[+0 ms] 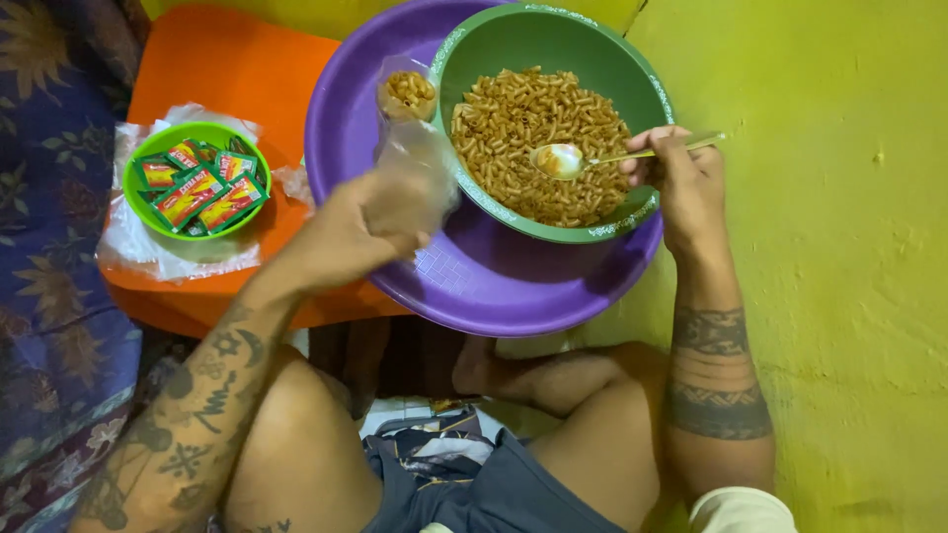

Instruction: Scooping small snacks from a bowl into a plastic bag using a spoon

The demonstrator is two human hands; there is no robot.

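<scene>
My left hand [360, 222] grips a small clear plastic bag [410, 114] with a little brown macaroni in its open top, held over the purple basin [494, 286]. My right hand [686, 178] holds a metal spoon [573, 158] whose bowl rests on the brown macaroni [523, 128] filling the green bowl [553, 39]. The green bowl sits inside the purple basin, tilted toward the right.
A small bright green bowl [148, 158] with several red and green sachets [202, 188] stands on crumpled clear plastic on an orange tray [237, 69] at left. Patterned blue cloth lies far left. My crossed legs are below; the floor at right is yellow-green.
</scene>
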